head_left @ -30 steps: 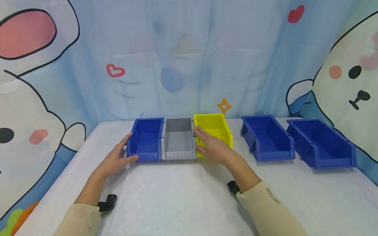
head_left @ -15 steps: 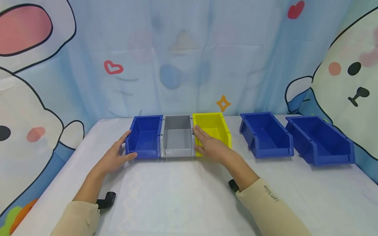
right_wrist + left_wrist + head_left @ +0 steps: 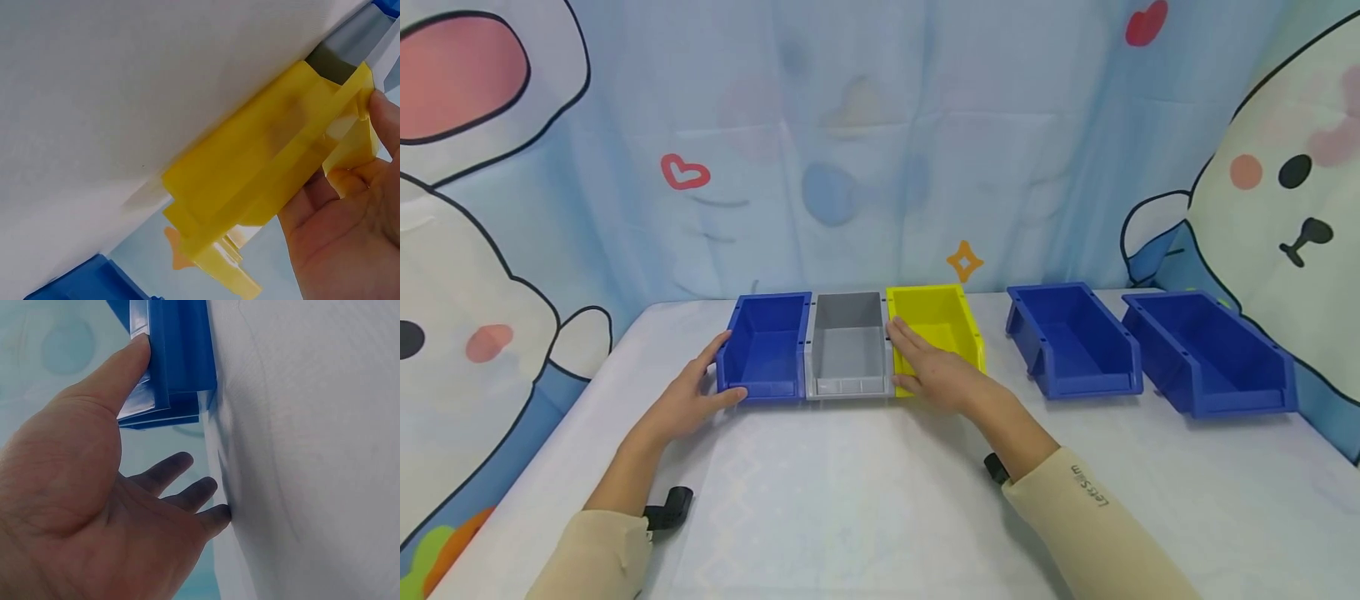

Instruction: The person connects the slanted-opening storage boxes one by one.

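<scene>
Three plastic storage bins stand side by side in the head view: a blue bin (image 3: pixel 767 350), a grey bin (image 3: pixel 850 342) and a yellow bin (image 3: pixel 936 312). My left hand (image 3: pixel 683 404) touches the blue bin at its outer side, fingers spread and thumb on the front lip. In the left wrist view that thumb (image 3: pixel 122 372) lies on the lip while the other fingers extend beyond. My right hand (image 3: pixel 942 377) reaches across the yellow bin, straight fingers resting at its left wall beside the grey bin. The right wrist view shows the yellow bin (image 3: pixel 244 156) with part of the palm (image 3: pixel 344 237).
To the right stand two more blue bins, a nearer-to-middle one (image 3: pixel 1075 342) and an outer one (image 3: pixel 1213 358), both angled. A white cloth (image 3: pixel 820 500) covers the table. Behind it hangs a light blue printed curtain (image 3: pixel 865 167).
The whole head view has shifted slightly upward and left with the camera. Both hands keep their places on the bins, and the row of three stays as it was.
</scene>
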`<state>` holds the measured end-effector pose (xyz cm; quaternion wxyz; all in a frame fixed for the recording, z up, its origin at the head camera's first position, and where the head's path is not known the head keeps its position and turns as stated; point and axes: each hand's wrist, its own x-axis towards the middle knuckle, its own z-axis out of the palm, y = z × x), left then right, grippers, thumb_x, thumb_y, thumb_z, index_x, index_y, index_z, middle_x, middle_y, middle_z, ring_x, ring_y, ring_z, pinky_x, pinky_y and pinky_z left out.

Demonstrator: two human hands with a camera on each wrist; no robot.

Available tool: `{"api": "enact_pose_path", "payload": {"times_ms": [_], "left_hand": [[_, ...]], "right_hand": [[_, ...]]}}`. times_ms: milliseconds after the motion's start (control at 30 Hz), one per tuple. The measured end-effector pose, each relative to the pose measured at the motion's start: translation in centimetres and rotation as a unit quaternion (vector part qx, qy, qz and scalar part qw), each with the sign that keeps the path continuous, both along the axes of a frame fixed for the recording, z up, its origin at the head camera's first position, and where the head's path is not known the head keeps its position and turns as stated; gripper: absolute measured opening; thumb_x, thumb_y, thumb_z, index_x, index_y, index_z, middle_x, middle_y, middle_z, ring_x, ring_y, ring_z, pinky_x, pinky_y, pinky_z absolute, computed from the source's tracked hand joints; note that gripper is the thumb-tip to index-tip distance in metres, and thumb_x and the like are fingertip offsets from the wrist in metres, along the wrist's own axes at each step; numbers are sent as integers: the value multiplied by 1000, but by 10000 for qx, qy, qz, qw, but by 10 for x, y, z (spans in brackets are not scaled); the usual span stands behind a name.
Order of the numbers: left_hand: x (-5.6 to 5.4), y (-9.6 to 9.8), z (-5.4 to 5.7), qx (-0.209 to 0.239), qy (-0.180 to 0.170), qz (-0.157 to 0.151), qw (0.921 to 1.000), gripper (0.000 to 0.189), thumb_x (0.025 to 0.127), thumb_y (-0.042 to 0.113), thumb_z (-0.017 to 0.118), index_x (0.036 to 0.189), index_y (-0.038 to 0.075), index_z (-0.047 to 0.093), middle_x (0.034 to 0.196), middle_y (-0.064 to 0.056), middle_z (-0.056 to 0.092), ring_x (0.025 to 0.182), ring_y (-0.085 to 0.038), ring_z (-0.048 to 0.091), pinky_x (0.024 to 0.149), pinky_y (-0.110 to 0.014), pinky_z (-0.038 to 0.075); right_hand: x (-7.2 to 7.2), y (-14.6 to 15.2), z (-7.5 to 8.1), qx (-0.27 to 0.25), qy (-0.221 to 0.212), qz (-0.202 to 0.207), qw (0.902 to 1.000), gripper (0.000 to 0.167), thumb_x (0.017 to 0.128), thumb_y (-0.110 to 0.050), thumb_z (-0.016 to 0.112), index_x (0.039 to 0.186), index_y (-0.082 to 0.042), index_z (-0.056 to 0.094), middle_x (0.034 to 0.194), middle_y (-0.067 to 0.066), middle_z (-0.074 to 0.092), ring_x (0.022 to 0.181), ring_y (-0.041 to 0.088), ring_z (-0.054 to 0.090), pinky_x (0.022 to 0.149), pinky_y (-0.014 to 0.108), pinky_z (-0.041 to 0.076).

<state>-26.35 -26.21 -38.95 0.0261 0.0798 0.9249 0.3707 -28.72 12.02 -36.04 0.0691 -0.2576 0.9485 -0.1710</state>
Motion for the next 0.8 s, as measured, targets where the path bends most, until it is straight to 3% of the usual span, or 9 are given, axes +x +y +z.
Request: {"api": "enact_pose_path", "payload": {"times_ms": [233,467,600,800], "left_hand": [[0,-1,0,-30,0,1,10000,94,99,36,70,168,25,6,171,-27,13,155,-56,13,118,-78,17],[2,2,3,-39,-52,50,10000,94,100,36,69,168,26,6,171,-27,11,155,-56,13,118,-78,17],[2,3,4,-54,-86,54,9999,95,100,37,69,168,27,5,171,-28,11,154,-56,14,118,-77,18],[2,1,4,-77,-144,60,9998,96,99,41,69,168,28,4,171,-28,10,154,-57,14,118,-77,18]], "right_hand": [[0,-1,2,-6,67,-86,9999,80,107,-33,57,168,-16,7,176,5,3,141,38,52,115,50,46],[3,-8,5,-287,310,-423,9982,79,106,-39,59,168,-17,14,176,9,6,155,44,29,123,58,33],[7,-5,10,-555,581,-595,9950,75,106,-39,57,168,-21,17,176,10,7,154,50,25,121,64,33],[13,6,15,-881,1239,-690,9860,71,106,-36,58,166,-21,23,175,11,9,155,45,26,115,65,41]]}}
